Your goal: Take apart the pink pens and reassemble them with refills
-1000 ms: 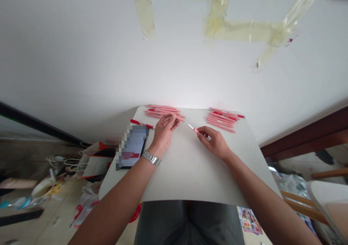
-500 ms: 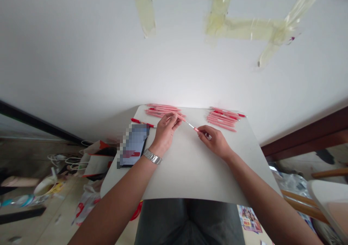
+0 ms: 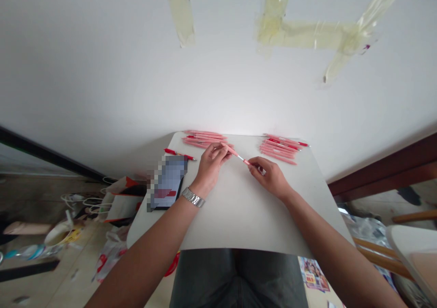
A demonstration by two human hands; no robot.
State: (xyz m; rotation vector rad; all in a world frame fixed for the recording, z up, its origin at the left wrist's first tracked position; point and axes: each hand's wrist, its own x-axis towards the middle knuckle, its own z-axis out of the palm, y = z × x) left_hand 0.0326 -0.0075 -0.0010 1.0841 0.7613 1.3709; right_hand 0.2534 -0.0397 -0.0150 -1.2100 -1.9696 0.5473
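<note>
My left hand pinches the pink front barrel of a pen, tilted down to the right. A pale refill runs from that barrel into the pink rear part of the pen, which my right hand grips between thumb and fingers. Both hands are above the middle of the white table. Behind my left hand lies a row of pink pens, partly hidden by the fingers. Another row of pink and red pens lies beyond my right hand.
A phone with a blurred screen lies at the table's left, below a red pen. The wall rises at the back edge. Bags stand on the floor at left, and a chair is at right.
My left hand has moved slightly right and down, bringing the pink barrel closer to the rear part. Less of the refill shows between them. My right hand has stayed nearly still.
</note>
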